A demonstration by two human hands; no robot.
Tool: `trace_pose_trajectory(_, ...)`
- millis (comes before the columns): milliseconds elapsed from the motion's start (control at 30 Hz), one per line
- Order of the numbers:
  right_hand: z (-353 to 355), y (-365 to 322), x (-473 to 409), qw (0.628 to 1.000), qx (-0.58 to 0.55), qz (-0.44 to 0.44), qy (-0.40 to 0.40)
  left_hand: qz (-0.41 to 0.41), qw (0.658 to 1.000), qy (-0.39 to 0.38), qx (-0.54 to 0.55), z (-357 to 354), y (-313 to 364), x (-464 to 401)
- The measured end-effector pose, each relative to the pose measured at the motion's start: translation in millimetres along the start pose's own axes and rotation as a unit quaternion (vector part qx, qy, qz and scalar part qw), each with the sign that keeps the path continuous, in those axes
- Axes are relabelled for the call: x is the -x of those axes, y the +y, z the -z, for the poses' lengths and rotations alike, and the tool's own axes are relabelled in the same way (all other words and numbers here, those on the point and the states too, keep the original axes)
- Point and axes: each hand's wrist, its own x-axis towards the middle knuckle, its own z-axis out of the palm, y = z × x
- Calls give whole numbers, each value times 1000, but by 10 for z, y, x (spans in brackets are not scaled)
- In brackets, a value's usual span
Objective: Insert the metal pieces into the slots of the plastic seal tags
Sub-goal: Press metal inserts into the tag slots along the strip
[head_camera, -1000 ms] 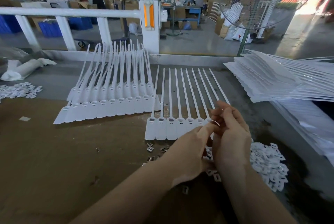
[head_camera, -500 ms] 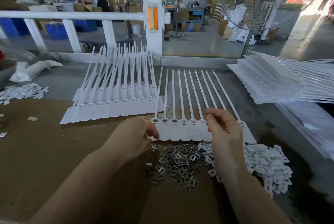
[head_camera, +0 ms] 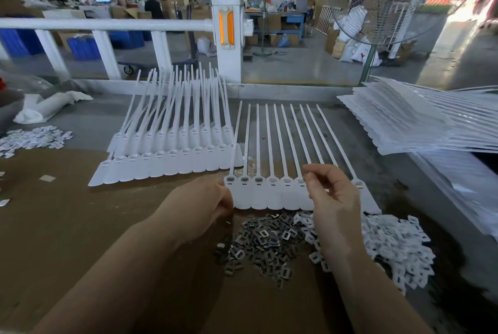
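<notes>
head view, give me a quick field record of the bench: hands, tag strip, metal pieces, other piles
left hand: grips left end of the seal tag strip
right hand: above the strip's right part, thumb and forefinger pinched; any piece between them too small to tell
seal tag strip: flat on brown board, tails pointing away
metal pieces: loose heap nearer than the strip
white plastic clips: heap right of the metal
finished strips: stacked left

strip of tags [head_camera: 272,193] mid-table, metal clips [head_camera: 265,242] just before it | plastic caps [head_camera: 398,250] right of clips | finished tags [head_camera: 172,155] left-behind | stacked sheets [head_camera: 409,123] far right
</notes>
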Motion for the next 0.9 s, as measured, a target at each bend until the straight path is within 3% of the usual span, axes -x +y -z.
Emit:
trace_pose_trajectory(133, -4, 17, 16, 999, 42, 31, -8, -3, 989, 51, 136, 24, 26, -46)
trace_pose_trajectory(267, -21, 80, 28, 975, 199, 82, -50, 14, 968, 88, 235, 59, 108, -232)
trace_pose_trajectory(433, -38, 107, 67, 946, 290, 123, -77, 26, 975, 65, 209, 61, 222, -554)
trace_pose_trajectory(900, -54, 131, 71, 935, 300, 170, -80, 30, 991, -3, 127, 84, 419, -946)
